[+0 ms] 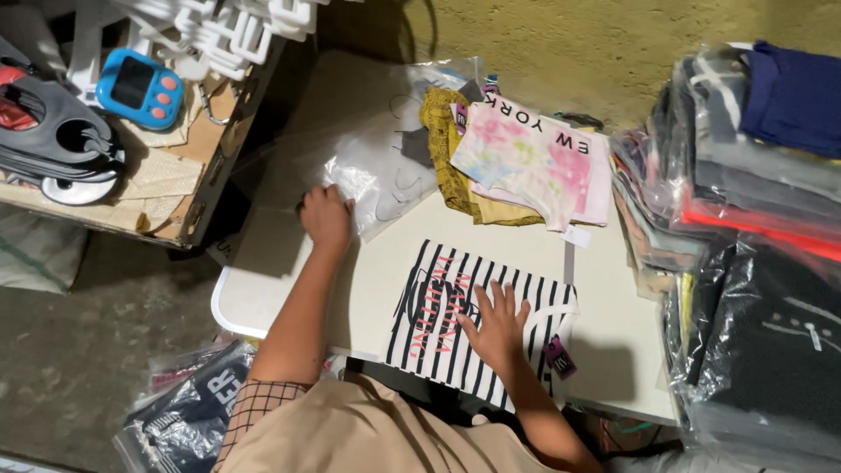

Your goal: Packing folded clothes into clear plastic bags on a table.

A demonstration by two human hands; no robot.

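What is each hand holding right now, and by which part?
The left hand grips the clear plastic bag at its near edge. The right hand holds nothing; it lies flat on the striped shirt.

clear plastic bags on table, bagged garment stack right, purple hang tag, blue timer screen
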